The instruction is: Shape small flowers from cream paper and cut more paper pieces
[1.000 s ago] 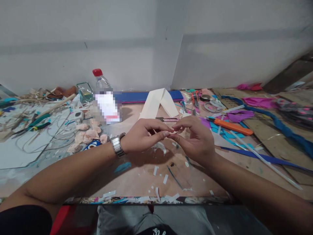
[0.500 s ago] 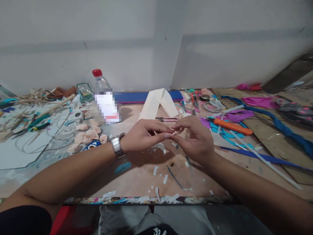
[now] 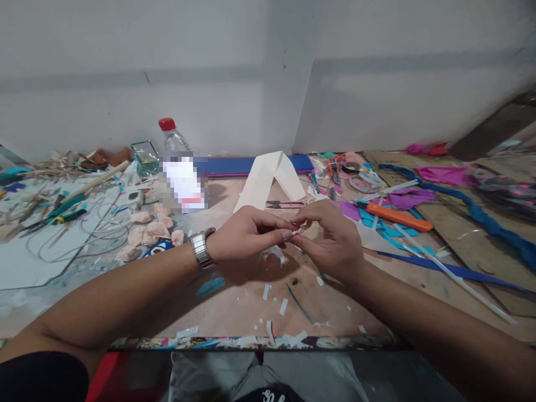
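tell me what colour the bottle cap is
The bottle cap is red; it shows best in the head view, the only one here.

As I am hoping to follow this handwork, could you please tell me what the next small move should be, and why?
Perhaps a slightly firmer pinch of the small, thin, pale piece by the bare right hand: its fingertips and those of the bare left hand meet around it, while the slim snips with dark blades and pink handles lie unheld beyond them.
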`<action>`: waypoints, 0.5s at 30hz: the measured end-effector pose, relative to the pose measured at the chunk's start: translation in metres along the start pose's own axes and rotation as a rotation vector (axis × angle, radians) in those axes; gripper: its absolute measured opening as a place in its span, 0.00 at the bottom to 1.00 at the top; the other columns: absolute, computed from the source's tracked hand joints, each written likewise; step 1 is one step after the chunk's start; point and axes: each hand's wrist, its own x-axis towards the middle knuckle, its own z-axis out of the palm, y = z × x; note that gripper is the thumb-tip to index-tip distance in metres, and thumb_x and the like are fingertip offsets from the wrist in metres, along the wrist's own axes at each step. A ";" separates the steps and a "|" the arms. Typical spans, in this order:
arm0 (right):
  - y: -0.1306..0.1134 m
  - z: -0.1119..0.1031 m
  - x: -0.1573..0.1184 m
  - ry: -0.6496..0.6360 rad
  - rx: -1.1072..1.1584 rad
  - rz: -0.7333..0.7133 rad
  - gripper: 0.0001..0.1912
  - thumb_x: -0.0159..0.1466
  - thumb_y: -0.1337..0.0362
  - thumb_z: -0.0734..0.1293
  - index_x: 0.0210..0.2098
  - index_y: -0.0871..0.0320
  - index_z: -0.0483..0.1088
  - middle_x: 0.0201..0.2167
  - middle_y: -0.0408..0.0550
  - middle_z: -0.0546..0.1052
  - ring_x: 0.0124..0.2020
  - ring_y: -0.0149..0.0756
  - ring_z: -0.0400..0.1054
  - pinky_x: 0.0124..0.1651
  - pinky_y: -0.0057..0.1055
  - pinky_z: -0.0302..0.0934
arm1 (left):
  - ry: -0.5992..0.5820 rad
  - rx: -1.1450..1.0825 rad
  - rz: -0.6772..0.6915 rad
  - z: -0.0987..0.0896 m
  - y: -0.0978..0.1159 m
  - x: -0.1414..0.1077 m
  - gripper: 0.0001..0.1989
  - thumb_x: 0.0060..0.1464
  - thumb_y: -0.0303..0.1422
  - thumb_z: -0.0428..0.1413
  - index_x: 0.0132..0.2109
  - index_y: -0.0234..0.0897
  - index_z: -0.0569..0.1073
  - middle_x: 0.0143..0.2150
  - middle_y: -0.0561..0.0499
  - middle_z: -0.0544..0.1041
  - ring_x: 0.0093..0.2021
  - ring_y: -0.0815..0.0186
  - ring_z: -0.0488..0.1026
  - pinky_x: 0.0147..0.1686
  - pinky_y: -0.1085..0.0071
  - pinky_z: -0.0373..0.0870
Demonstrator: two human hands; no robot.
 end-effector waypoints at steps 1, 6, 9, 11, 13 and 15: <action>0.000 0.000 0.000 -0.003 -0.004 0.006 0.10 0.66 0.56 0.76 0.39 0.51 0.74 0.34 0.44 0.81 0.35 0.39 0.74 0.44 0.41 0.63 | 0.007 0.004 0.004 0.000 0.000 0.000 0.14 0.67 0.38 0.58 0.47 0.33 0.84 0.41 0.43 0.86 0.40 0.65 0.81 0.46 0.67 0.77; 0.003 0.001 -0.001 -0.023 -0.007 0.016 0.10 0.65 0.56 0.76 0.39 0.52 0.74 0.35 0.44 0.81 0.35 0.39 0.73 0.45 0.42 0.63 | 0.028 0.062 0.034 0.001 -0.002 0.001 0.13 0.69 0.37 0.56 0.45 0.36 0.84 0.42 0.46 0.86 0.42 0.64 0.82 0.49 0.66 0.77; 0.004 -0.001 -0.001 -0.039 -0.005 0.010 0.10 0.66 0.56 0.75 0.41 0.52 0.74 0.36 0.45 0.81 0.37 0.40 0.74 0.46 0.42 0.63 | 0.035 0.099 0.045 0.000 -0.002 0.002 0.14 0.69 0.37 0.55 0.44 0.36 0.83 0.41 0.47 0.86 0.41 0.65 0.82 0.45 0.69 0.76; 0.004 -0.002 -0.001 -0.049 -0.009 -0.005 0.09 0.67 0.57 0.74 0.42 0.52 0.73 0.37 0.46 0.80 0.39 0.40 0.75 0.47 0.43 0.62 | 0.038 0.103 0.047 -0.001 -0.002 0.002 0.13 0.69 0.36 0.54 0.46 0.35 0.83 0.39 0.47 0.86 0.39 0.67 0.81 0.42 0.71 0.75; 0.005 -0.003 -0.001 -0.058 -0.014 -0.019 0.08 0.67 0.58 0.74 0.43 0.52 0.73 0.38 0.45 0.80 0.40 0.40 0.75 0.47 0.42 0.62 | 0.036 0.098 0.049 -0.001 -0.001 0.002 0.13 0.70 0.35 0.54 0.47 0.34 0.82 0.39 0.47 0.86 0.39 0.67 0.81 0.40 0.72 0.75; 0.004 -0.004 0.000 -0.062 -0.022 -0.026 0.08 0.67 0.59 0.74 0.43 0.51 0.73 0.38 0.45 0.80 0.40 0.40 0.75 0.47 0.42 0.62 | 0.024 0.100 0.045 -0.002 0.000 0.002 0.13 0.70 0.35 0.54 0.46 0.34 0.82 0.40 0.46 0.85 0.40 0.67 0.81 0.39 0.73 0.74</action>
